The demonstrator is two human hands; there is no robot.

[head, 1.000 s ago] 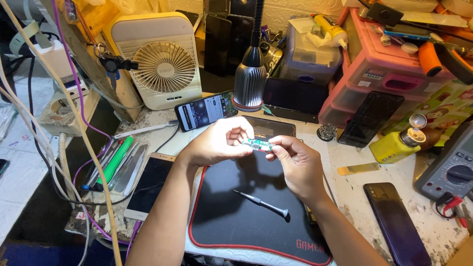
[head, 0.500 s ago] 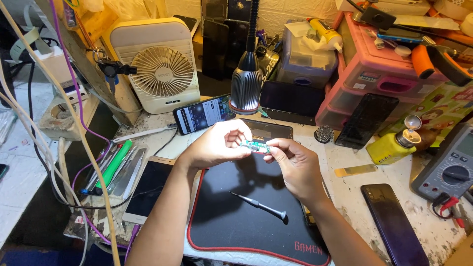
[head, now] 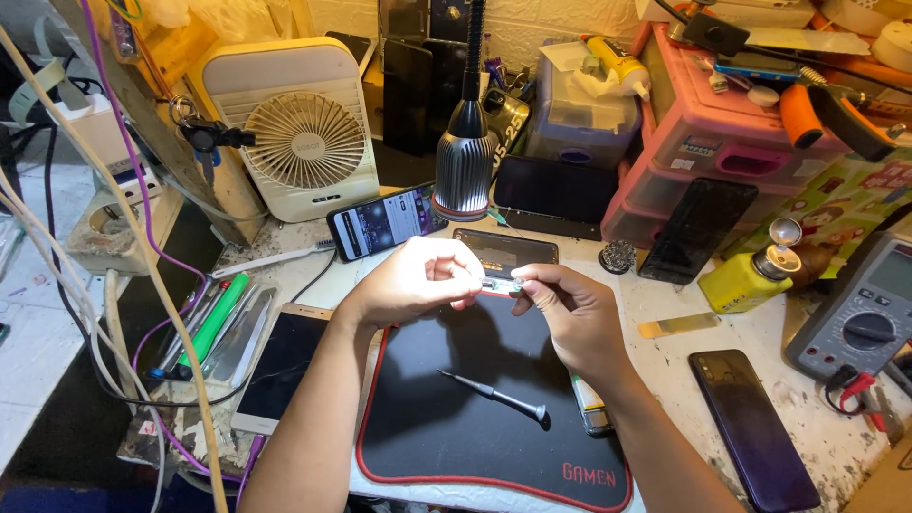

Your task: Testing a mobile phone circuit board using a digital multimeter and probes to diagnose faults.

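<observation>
My left hand (head: 418, 281) and my right hand (head: 568, 312) meet over the black mat (head: 446, 427) and together pinch a small circuit board (head: 501, 284) between their fingertips. The board is thin, greenish and mostly covered by the fingers. A black precision screwdriver (head: 494, 396) lies loose on the mat below the hands. Behind the hands lies a dark phone part (head: 504, 251) at the foot of a desk lamp (head: 465, 171).
A lit phone (head: 385, 222) leans near a white fan (head: 302, 133). A white phone (head: 278, 365) and tools (head: 211, 323) lie left. A dark phone (head: 750, 426), a yellow bottle (head: 746, 281), a multimeter (head: 864, 309) and pink drawers (head: 703, 152) crowd the right.
Both hands stay together on the small board and have barely shifted. The view has tilted slightly.
</observation>
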